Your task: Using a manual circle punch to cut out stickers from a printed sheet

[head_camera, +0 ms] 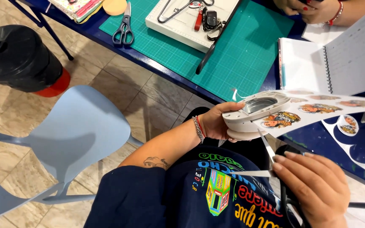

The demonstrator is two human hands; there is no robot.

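**A:** What do I have in the hands at this moment?

**B:** My left hand [216, 122] is closed around a white round punch tool [254, 112], held in the air above my lap, just in front of the blue surface [317, 139]. A printed sticker sheet [317, 109] is pushed into its slot and sticks out to the right, over the surface edge. My right hand [317, 185] is lower, fingers loosely curled, and pinches a thin white paper strip [252, 173] between the fingertips.

**A:** How will these things handle?

**B:** I judge the punch to be hard plastic, light but bulky, so the grip around its body from below is the correct one. The sheet is thin and glossy; it bends under its own weight and may slide in the slot. I would support it close to the punch, not at the far end. The strip is very light and can easily slip away.

**A:** And the room around?

**B:** On the left there is open floor and a pale blue chair [64, 143]. In front, the surface edge is near, with a green cutting mat [241, 55], scissors [123, 27] and an open spiral notebook [330, 63]. Another person's hands [313, 9] work at the far side, well apart from mine.
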